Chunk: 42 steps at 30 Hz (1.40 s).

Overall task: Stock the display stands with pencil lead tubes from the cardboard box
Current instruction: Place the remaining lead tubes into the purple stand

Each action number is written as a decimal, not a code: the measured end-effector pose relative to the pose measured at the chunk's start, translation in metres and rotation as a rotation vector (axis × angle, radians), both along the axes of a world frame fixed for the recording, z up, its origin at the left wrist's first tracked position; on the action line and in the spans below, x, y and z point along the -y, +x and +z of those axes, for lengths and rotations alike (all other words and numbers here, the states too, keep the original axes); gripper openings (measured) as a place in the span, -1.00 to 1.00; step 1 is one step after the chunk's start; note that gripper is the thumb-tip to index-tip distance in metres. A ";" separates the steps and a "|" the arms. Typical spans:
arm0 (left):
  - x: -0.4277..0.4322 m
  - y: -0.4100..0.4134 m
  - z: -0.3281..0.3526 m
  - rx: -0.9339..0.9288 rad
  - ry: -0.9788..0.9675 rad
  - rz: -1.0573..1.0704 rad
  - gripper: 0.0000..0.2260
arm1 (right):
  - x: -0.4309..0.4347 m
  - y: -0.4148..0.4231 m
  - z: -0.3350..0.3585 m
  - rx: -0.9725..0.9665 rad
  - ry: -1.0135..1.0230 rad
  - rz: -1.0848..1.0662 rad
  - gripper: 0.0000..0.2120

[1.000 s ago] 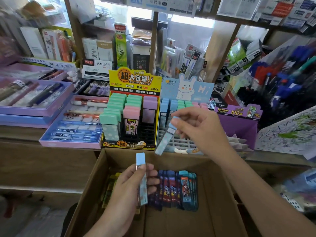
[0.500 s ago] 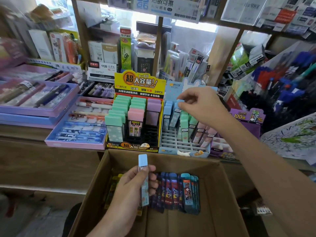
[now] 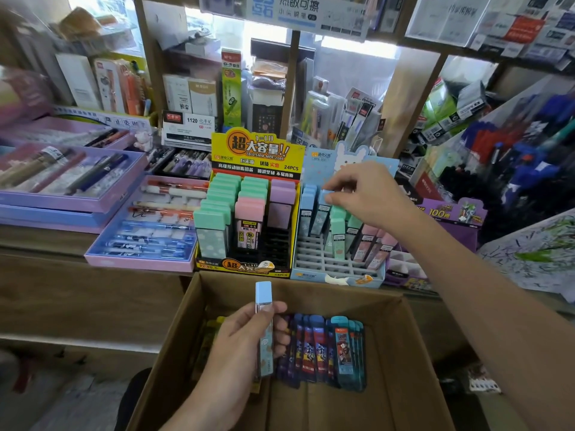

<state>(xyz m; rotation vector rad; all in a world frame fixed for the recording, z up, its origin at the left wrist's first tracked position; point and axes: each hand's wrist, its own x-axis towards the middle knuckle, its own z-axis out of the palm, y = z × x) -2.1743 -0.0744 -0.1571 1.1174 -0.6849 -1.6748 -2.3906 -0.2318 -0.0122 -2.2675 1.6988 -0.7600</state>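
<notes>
"Well, what's biggest down there?"

"An open cardboard box (image 3: 311,293), brown, sitting low in front of the counter. Behind its far edge stand two display stands, side by side and touching: a yellow stand (image 3: 258,150) with a tall header card, then a smaller pale blue stand (image 3: 314,259) with a grey grid base, its front slots bare."

"And the stock?"

"The yellow stand has wide mint, pink and purple tubes (image 3: 214,219). The blue one has slim tubes in blue, mint and pink, leaning back in rows. Inside the box, a row of dark blue and teal packs (image 3: 323,346) stands on edge near the middle; something yellow sits to their left, mostly hidden."

"The hands?"

"The right hand (image 3: 364,194) reaches out over the blue stand, arm stretched, back of the hand up. Thumb and fingertips pinch the cap of a blue-capped tube (image 3: 322,213) standing in the rear left rows. The left hand (image 3: 239,346) hangs over the box, fingers curled round a lead tube (image 3: 264,309), held upright: pale blue cap on top, clear body, small print low down. Its thumb lies across the front."
</notes>
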 end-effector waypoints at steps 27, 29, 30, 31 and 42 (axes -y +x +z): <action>0.000 -0.003 0.008 -0.006 0.036 0.006 -0.76 | 0.003 0.008 0.000 -0.192 0.013 0.015 -0.85; 0.000 -0.003 0.010 -0.015 0.032 0.005 -0.76 | -0.003 0.006 0.002 -0.157 -0.037 0.021 -0.84; 0.000 -0.003 0.011 -0.021 0.029 0.008 -0.74 | -0.007 0.004 0.002 -0.125 -0.063 0.014 -0.84; 0.000 -0.004 0.011 -0.025 0.027 0.012 -0.73 | -0.012 0.001 0.002 -0.080 -0.087 0.003 -0.84; 0.007 0.005 0.022 0.217 -0.144 0.040 -0.84 | -0.134 -0.023 -0.061 0.415 0.074 -0.013 -0.82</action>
